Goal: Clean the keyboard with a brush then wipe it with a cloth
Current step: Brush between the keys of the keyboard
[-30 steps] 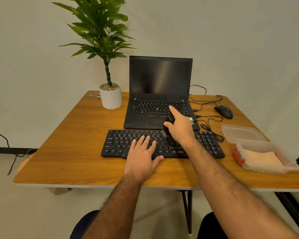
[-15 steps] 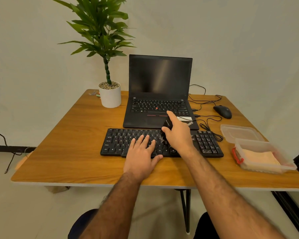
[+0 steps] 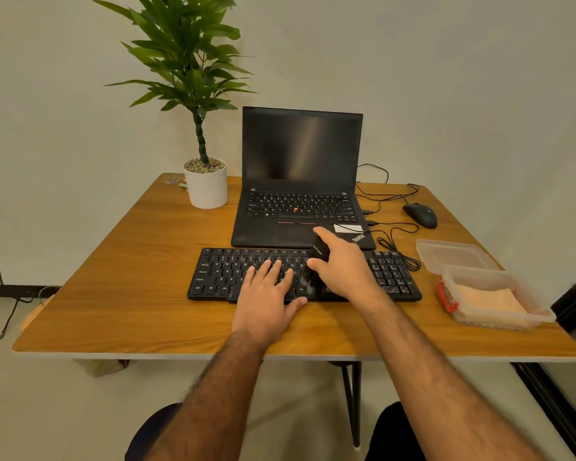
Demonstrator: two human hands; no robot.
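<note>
Right hand (image 3: 345,271) grips the light, stiff-handled brush (image 3: 320,252), soft bristles down on the keyboard (image 3: 233,271); left hand (image 3: 266,294) lies flat, fingers straight, steadying it

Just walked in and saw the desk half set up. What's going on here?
A person is brushing the keyboard on the table. The right hand grips a small black brush, its bristles down on the keys near the middle. The left hand rests flat on the keys beside it. The cloth lies in an open plastic box at the right, not yet used. A laptop sits open behind the keyboard.
</note>
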